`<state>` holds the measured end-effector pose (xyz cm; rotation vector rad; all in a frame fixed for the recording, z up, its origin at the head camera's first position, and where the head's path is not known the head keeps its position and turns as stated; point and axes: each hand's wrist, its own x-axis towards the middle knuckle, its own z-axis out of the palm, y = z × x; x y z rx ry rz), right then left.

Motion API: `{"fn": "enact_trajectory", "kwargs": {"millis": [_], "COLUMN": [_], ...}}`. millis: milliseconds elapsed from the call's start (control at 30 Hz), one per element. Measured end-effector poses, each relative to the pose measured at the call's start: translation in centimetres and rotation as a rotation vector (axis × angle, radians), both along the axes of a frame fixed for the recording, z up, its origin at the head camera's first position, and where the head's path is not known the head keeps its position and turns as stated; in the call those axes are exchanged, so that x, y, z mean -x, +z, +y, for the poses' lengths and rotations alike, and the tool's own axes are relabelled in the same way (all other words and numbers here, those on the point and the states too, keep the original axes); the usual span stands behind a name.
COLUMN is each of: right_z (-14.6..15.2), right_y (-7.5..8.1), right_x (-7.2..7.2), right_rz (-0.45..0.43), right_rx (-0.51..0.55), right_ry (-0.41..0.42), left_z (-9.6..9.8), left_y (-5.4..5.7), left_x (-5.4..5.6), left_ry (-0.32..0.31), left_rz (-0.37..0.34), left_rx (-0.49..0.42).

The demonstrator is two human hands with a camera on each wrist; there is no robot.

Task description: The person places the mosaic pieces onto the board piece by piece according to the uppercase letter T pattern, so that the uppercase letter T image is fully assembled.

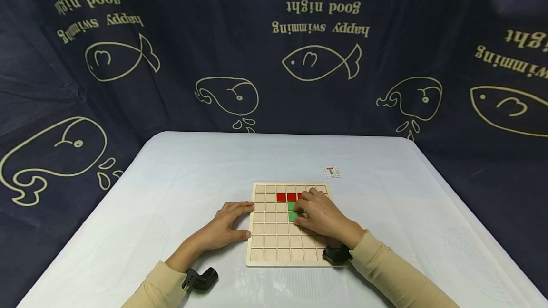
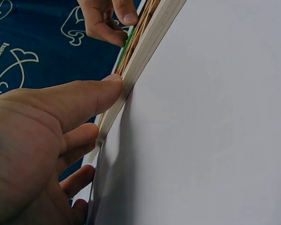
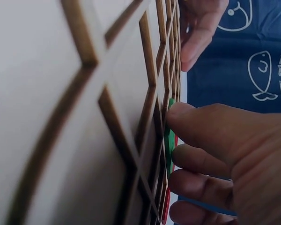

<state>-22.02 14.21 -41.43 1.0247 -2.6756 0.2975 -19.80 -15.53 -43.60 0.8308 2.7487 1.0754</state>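
Note:
A pale wooden grid board [image 1: 269,241] lies on the table, divided into square cells. Along its second row from the back lie red square tiles [image 1: 281,197], the rightmost one partly behind the right hand. Two green tiles [image 1: 292,206] run in a column below the middle of that row. My right hand [image 1: 318,213] is over the board with bent fingers, thumb and fingertips touching the nearer green tile [image 3: 170,136]; its far side is hidden. At the board's left edge my left hand [image 1: 224,227] rests with spread fingers, its thumb touching the wooden rim [image 2: 150,47].
A small printed card [image 1: 331,171] with a red and green grid pattern lies behind the board's right back corner. White cloth covers the table [image 1: 192,165]. A dark curtain [image 1: 265,23] with fish and whale drawings hangs beyond it.

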Motion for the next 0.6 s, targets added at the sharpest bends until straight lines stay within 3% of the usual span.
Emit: {"fn": "enact_trajectory", "kwargs": {"millis": [600], "right_z": [1.7], "right_y": [1.1], "right_x": [-1.1], "right_rz": [-0.036], "right_rx": [0.079], "right_ry": [-0.076], "left_z": [0.0], "left_y": [0.0], "left_x": [0.0], "left_ry": [0.007], "left_rz": [-0.02], "left_rx": [-0.002]}}
